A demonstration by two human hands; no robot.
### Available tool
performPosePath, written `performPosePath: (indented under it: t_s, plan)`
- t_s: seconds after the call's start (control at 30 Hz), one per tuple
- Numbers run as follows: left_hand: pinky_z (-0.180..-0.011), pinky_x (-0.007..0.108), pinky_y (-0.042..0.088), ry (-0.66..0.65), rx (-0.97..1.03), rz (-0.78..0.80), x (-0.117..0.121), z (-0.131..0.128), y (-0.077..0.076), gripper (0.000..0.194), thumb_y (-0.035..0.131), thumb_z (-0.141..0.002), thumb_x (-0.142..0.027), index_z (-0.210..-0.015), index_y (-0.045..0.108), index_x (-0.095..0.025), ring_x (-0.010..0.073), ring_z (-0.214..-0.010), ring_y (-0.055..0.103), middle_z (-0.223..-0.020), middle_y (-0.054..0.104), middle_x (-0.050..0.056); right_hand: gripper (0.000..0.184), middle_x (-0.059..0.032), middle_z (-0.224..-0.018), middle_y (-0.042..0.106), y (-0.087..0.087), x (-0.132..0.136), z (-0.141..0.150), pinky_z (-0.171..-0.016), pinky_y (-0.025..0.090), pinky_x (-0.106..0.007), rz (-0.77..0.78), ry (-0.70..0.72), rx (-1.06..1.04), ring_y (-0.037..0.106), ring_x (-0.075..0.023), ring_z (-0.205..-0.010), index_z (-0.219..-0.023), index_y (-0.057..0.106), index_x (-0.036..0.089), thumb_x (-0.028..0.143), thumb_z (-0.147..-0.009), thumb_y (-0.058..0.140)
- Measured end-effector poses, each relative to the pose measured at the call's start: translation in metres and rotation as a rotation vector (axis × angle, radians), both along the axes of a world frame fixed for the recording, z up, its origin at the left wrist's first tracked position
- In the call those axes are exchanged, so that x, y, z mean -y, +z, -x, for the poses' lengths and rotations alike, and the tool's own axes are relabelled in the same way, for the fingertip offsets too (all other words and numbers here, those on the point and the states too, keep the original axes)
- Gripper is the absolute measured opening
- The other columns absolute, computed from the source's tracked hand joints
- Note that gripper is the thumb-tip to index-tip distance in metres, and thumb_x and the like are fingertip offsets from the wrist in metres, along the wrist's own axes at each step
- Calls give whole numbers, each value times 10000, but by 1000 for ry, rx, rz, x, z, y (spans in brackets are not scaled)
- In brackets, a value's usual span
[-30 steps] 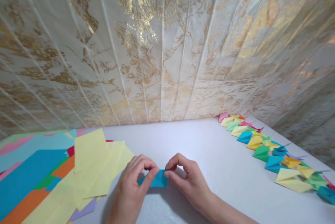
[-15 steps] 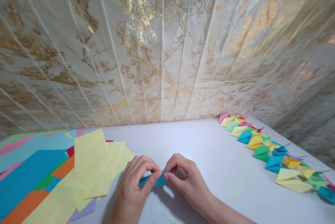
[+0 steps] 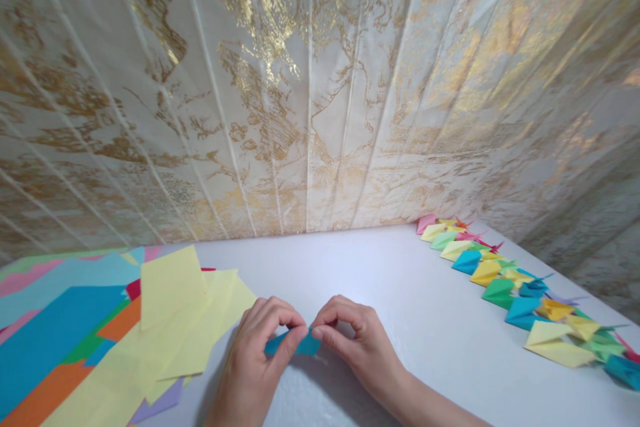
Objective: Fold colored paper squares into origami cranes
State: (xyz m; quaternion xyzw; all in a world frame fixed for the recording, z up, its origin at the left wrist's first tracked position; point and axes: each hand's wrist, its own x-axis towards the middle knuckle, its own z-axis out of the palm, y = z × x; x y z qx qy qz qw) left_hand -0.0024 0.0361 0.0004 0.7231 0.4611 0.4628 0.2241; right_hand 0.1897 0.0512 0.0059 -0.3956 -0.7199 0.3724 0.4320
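Note:
A small folded piece of blue paper is held between my two hands, just above the white table at the bottom middle. My left hand pinches its upper edge between thumb and forefinger, and part of the paper is hidden behind that thumb. On the other side, the thumb and forefinger of my right hand close on the paper's right upper corner. The two hands' fingertips are almost touching.
Left of my hands lie overlapping yellow paper sheets, beside a large blue sheet and other coloured sheets. Along the right edge of the white table runs a row of folded paper cranes. A gold-patterned curtain hangs behind.
The blue paper has tilted slightly, so more of its face shows below my fingers. Both hands keep nearly the same place and the same pinch.

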Motion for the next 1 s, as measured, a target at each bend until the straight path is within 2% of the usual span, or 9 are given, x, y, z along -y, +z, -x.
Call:
performPosePath:
  t_s: [0.27,0.53,0.77,0.9,0.93,1.0]
  plan:
    - [-728,285,421,3,9,-3,-3,-2,-1,177,627,-939,-308,-771,603,-258,174,-763,584,-762,620,-40,334,-29,-765,691,2,3,2,-715,464,-285,-185,34,54,613,-167,-745,-824,693,206,486,-972,588]
    - [-723,283,432,10,18,39,1,-2,1,194,627,-932,-332,-752,610,-260,179,-759,589,-758,626,-36,231,-18,-746,684,2,4,1,-718,465,-268,-154,30,53,617,-153,-729,-791,698,200,320,-969,613]
    - [-730,259,468,50,71,34,-3,-3,6,187,639,-906,-330,-734,622,-260,178,-773,609,-759,638,-31,233,-8,-704,649,5,3,0,-690,462,-262,-81,-27,10,609,-150,-697,-716,659,192,281,-930,640]
    - [-697,233,480,150,157,24,-2,0,9,187,615,-917,-359,-760,601,-258,164,-738,593,-747,609,-37,222,6,-698,604,8,0,-2,-662,448,-257,-171,-65,14,577,-142,-674,-707,594,198,228,-925,611]
    - [-685,230,479,153,159,29,-1,0,9,208,613,-921,-375,-750,596,-256,162,-721,587,-732,598,-37,216,9,-694,583,8,-1,-3,-649,442,-257,-205,-88,18,563,-142,-666,-712,578,201,218,-926,602]
    - [-680,231,480,79,118,68,3,-3,7,246,604,-934,-399,-737,611,-252,162,-706,587,-720,599,-31,195,7,-698,553,9,-3,-5,-629,429,-261,-296,-120,46,542,-149,-666,-736,555,207,201,-928,581]
